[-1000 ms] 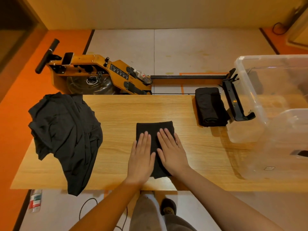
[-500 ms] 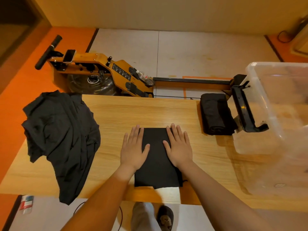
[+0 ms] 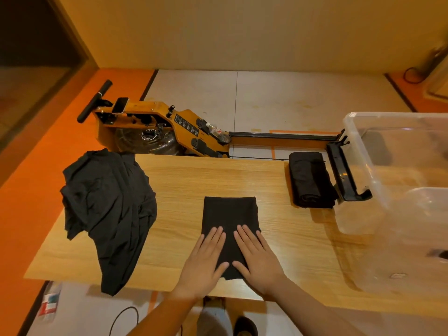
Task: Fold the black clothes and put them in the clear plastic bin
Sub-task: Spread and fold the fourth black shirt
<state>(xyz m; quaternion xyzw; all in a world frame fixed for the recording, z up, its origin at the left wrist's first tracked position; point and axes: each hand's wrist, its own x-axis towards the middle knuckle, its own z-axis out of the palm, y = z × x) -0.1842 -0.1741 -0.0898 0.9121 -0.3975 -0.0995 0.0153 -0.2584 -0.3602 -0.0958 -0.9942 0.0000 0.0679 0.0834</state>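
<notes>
1. At the bottom centre of the frame, a shoe (image 3: pixel 244 326) stands on the pale floor below the table's near edge. A bottle (image 3: pixel 49 304) lies at lower left.
2. The left hand (image 3: pixel 206 260) lies flat, palm down, over the lower left edge of the cloth (image 3: pixel 230 212). Its fingers are straight and close together, and its thumb is spread toward the other hand.
3. The right hand (image 3: pixel 257 258) lies flat on the cloth's lower right part in the same way, with fingers straight and thumb spread. The two thumbs are near each other and do not touch.
4. The cloth is a black folded rectangle in the middle of the frame, on the wooden table (image 3: pixel 266 180). Its upper half is uncovered.
5. At left, an unfolded black pile (image 3: pixel 109 209) sprawls on the table, and one end hangs over the near edge.
6. At right, toward the far edge, a black roll (image 3: pixel 310 180) lies on the table, just beside the black latch (image 3: pixel 344 173) of the bin (image 3: pixel 400 214).
7. The clear bin fills the right edge of the frame and stands on the table.
8. Beyond the table, at upper left, a rower (image 3: pixel 169 127) stands on the floor.
</notes>
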